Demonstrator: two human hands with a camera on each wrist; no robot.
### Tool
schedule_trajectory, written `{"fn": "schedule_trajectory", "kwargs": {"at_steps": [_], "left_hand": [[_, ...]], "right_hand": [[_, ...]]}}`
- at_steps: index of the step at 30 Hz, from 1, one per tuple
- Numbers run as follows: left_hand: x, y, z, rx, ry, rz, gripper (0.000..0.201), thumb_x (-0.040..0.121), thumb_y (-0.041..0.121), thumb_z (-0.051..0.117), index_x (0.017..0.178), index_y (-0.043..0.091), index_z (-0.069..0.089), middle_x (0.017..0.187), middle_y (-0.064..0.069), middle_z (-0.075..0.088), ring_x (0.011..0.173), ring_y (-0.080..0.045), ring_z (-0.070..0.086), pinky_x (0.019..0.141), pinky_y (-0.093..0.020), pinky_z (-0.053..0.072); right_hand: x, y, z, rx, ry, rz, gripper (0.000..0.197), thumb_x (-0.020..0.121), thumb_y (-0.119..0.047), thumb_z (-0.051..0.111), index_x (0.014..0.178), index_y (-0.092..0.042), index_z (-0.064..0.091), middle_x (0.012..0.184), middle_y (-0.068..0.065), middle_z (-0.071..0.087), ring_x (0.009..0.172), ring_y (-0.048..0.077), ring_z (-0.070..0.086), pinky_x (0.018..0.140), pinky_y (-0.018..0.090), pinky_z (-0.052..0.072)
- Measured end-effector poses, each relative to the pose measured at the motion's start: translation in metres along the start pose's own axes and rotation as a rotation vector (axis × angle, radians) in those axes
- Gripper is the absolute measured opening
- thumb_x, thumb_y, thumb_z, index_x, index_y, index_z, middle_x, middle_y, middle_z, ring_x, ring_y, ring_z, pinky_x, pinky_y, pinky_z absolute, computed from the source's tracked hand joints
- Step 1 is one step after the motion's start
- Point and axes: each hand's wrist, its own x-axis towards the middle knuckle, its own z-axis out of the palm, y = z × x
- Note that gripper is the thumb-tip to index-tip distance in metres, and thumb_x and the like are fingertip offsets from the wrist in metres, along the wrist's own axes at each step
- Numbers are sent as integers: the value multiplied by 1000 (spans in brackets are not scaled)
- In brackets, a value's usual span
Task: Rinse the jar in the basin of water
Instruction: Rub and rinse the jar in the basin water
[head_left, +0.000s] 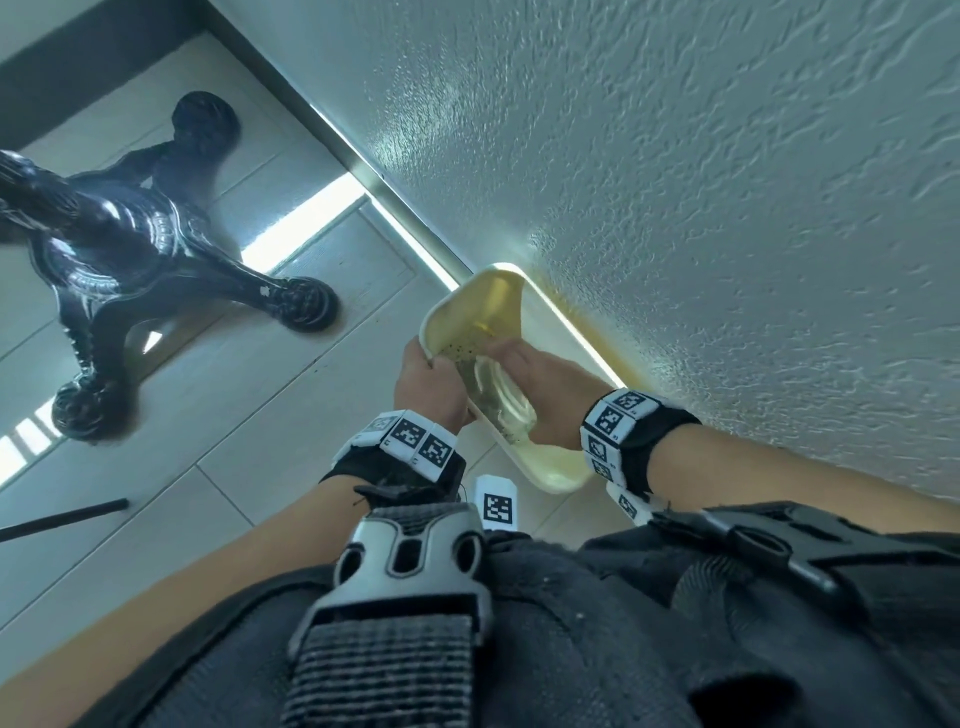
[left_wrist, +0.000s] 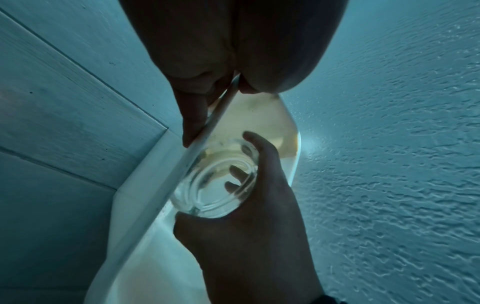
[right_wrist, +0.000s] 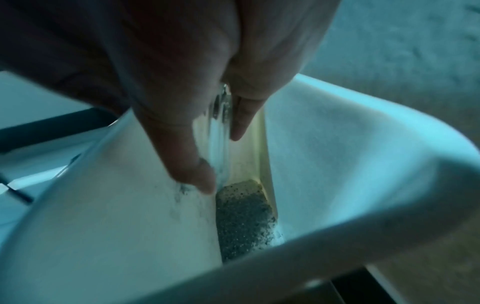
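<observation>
A white basin (head_left: 551, 486) of yellowish water sits on the floor at the carpet's edge. Inside it lies a clear glass jar (head_left: 508, 396), tilted on its side and partly in the water. My right hand (head_left: 548, 387) grips the jar (left_wrist: 215, 185) round its body, with fingers (right_wrist: 187, 156) along the glass (right_wrist: 221, 127). My left hand (head_left: 427, 382) pinches the basin's left rim (left_wrist: 155, 195) between thumb and fingers (left_wrist: 193, 115). Dark specks (right_wrist: 244, 216) float in the water beyond the jar's far end.
Textured carpet (head_left: 727, 208) lies to the right of the basin, past a metal threshold strip (head_left: 363, 156). A black ornate stand base (head_left: 130, 234) spreads over the tiles at left. A black rod (head_left: 62, 519) and a marker tag (head_left: 497, 504) lie on the floor nearby.
</observation>
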Motion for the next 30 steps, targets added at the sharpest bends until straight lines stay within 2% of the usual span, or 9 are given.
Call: {"fn": "schedule_trajectory", "kwargs": {"at_steps": [1, 4, 7, 10, 14, 18, 22, 27, 30], "left_hand": [[0, 1, 1, -6, 1, -2, 48, 99, 12, 34, 142, 23, 53, 124, -15, 66, 107, -40, 70, 85, -62, 67], [-1, 1, 2, -27, 2, 0, 49, 100, 11, 34, 144, 24, 51, 125, -12, 65, 110, -41, 69, 85, -63, 66], [0, 0, 3, -13, -11, -9, 49, 99, 11, 35, 144, 24, 52, 113, -8, 64, 109, -40, 70, 85, -62, 66], [2, -4, 3, -19, 0, 13, 51, 92, 18, 36, 139, 25, 55, 117, -11, 67, 111, -42, 70, 89, -62, 65], [6, -5, 4, -14, -19, 18, 53, 90, 18, 36, 139, 26, 55, 119, -11, 68, 109, -40, 70, 89, -62, 65], [6, -7, 5, 15, -20, 31, 51, 88, 19, 35, 134, 24, 55, 113, -11, 69, 109, -43, 71, 90, -62, 64], [5, -4, 3, 10, -35, 16, 49, 99, 11, 34, 142, 24, 53, 104, -2, 65, 108, -39, 71, 87, -61, 66], [5, -4, 4, 29, -29, 26, 48, 99, 10, 34, 141, 23, 53, 115, -11, 67, 107, -39, 71, 86, -61, 67], [4, -5, 3, 21, -30, 23, 47, 100, 10, 34, 140, 22, 53, 118, -13, 67, 107, -40, 71, 86, -61, 67]], "right_hand": [[1, 3, 1, -11, 24, 20, 101, 65, 4, 73, 150, -18, 22, 149, 5, 33, 96, 26, 60, 54, 10, 33], [4, 1, 3, -71, -46, -76, 104, 64, 6, 72, 150, -21, 21, 152, 2, 32, 100, 25, 62, 61, 20, 50], [4, -2, 0, -131, -5, -49, 99, 66, 7, 72, 150, -15, 24, 154, 6, 28, 91, 25, 59, 55, 27, 41], [5, -3, -2, -157, -33, -103, 102, 64, 8, 72, 149, -19, 23, 154, 3, 27, 99, 28, 62, 62, 32, 51], [7, 1, -6, -46, 10, -15, 102, 64, 2, 76, 150, -19, 24, 155, 0, 25, 80, 24, 64, 49, 23, 44], [5, 2, -5, -59, -66, -68, 108, 61, 5, 77, 149, -25, 21, 153, -5, 27, 84, 20, 62, 56, 23, 50], [6, 8, -2, -37, -10, 8, 110, 62, 5, 75, 151, -23, 18, 152, 2, 31, 74, 18, 58, 46, 16, 32], [3, 3, 4, -66, -24, -9, 103, 65, 5, 75, 150, -19, 23, 154, 2, 27, 76, 19, 53, 48, 19, 33], [2, 0, 5, -94, -72, -66, 108, 63, 7, 75, 151, -23, 19, 154, 1, 29, 93, 21, 61, 59, 24, 50]]}}
